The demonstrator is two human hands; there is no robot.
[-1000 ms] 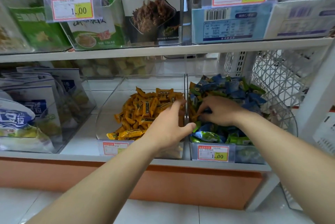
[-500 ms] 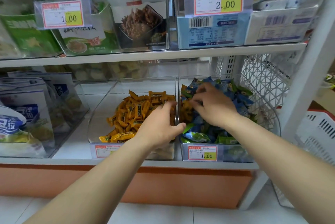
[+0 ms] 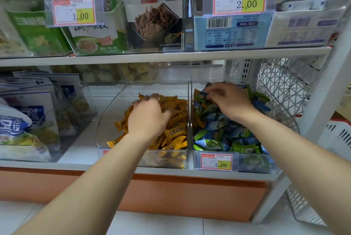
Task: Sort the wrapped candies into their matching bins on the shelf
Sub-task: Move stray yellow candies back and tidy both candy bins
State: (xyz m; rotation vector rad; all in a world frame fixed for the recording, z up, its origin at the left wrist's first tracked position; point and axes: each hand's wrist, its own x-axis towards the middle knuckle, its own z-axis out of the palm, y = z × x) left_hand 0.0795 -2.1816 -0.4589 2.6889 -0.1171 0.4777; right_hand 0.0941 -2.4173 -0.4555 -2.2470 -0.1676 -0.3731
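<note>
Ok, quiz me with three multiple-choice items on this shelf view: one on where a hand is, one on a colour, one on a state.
1. The left hand is over: A the orange candies; B the floor; C the upper shelf.
2. The price tag on the right bin has a patch of: A purple; B yellow; C black.
3. The right bin is: A empty; B tipped over; C piled with candies.
Answers: 1 A, it covers part of the orange pile. 2 B, the 1.00 sits partly on yellow. 3 C, blue and green candies fill it around the right hand.
</note>
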